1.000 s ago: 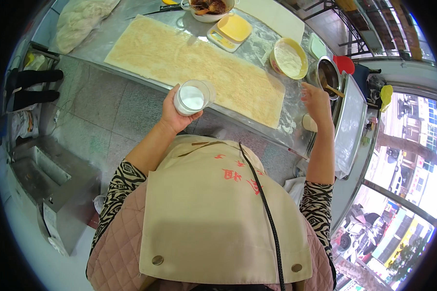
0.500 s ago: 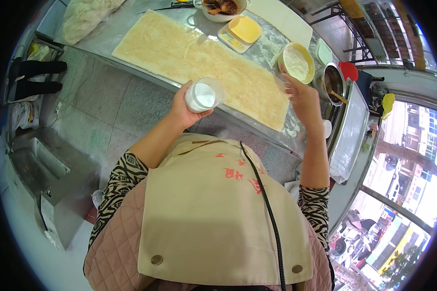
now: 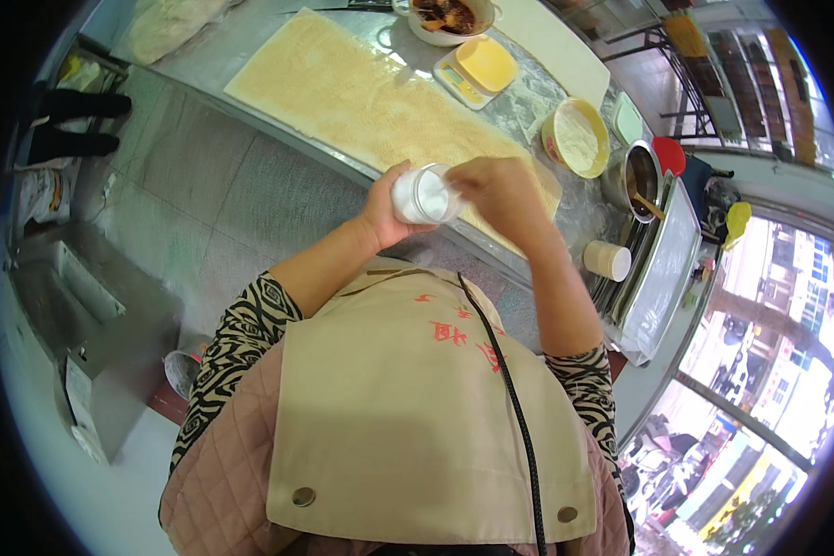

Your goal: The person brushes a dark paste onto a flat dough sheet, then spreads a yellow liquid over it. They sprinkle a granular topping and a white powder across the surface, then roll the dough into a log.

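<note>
My left hand [image 3: 385, 211] is wrapped round a clear jar [image 3: 421, 195] with white powder in it, held in front of the table's near edge. The jar's mouth tips toward the right. My right hand [image 3: 508, 195] is at that mouth, its fingers bent and drawn together; their tips are blurred, and whatever they pinch is too small to make out. Beyond both hands a long, flat sheet of dough [image 3: 343, 88] lies on the metal table, its surface covered with a tan, grainy layer.
Behind the dough are a pot of dark sauce [image 3: 445, 17], a yellow kitchen scale [image 3: 477, 69] and a yellow bowl of flour [image 3: 576, 139]. To the right are a steel bowl [image 3: 635, 176] and a pale cylindrical container [image 3: 608, 260]. A dough mass [image 3: 171, 32] sits far left.
My right hand has come left from over the dough's right end to the jar's mouth. My left hand has shifted slightly right and tilted the jar toward it.
</note>
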`<move>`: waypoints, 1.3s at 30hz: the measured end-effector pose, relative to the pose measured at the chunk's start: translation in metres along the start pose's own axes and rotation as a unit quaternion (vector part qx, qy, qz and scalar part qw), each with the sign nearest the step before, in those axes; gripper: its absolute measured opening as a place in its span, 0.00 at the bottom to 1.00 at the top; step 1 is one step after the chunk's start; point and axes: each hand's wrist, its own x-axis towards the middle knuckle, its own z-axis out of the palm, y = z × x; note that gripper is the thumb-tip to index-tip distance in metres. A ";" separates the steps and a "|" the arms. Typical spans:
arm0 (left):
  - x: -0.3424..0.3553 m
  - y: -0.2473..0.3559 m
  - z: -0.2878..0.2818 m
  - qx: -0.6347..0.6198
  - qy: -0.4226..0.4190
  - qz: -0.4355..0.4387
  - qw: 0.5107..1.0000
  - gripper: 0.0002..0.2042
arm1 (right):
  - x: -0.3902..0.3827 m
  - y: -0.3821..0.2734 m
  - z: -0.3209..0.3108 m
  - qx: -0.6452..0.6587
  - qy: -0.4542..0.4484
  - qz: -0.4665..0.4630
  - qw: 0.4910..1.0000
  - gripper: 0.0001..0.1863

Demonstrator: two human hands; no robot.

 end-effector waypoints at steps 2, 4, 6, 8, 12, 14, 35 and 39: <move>-0.004 0.007 -0.009 -0.009 0.019 0.027 0.999 0.27 | 0.000 0.011 -0.035 0.004 0.042 0.050 0.998 0.10; -0.009 0.015 -0.019 -0.015 0.029 0.058 0.998 0.26 | -0.003 0.022 -0.061 -0.071 0.059 0.108 0.990 0.11; -0.018 0.023 -0.034 -0.029 0.043 0.077 0.996 0.26 | -0.007 0.028 -0.070 -0.073 0.021 0.133 0.988 0.13; -0.029 0.033 -0.050 -0.047 0.060 0.091 0.993 0.29 | -0.001 0.033 -0.065 -0.090 -0.001 0.113 0.990 0.16; -0.047 0.040 -0.070 -0.066 0.062 0.134 0.987 0.29 | 0.030 0.040 -0.059 -0.140 0.059 0.039 0.988 0.20; -0.053 0.041 -0.075 -0.081 0.054 0.150 0.984 0.29 | 0.032 0.045 -0.070 -0.144 0.109 0.037 0.983 0.19; -0.086 0.055 -0.087 -0.109 0.051 0.164 0.979 0.28 | 0.014 0.061 -0.048 -0.206 -0.034 0.190 0.959 0.18; -0.074 0.057 -0.066 -0.089 0.062 0.147 0.983 0.27 | 0.036 0.015 -0.029 -0.143 0.045 0.073 0.986 0.16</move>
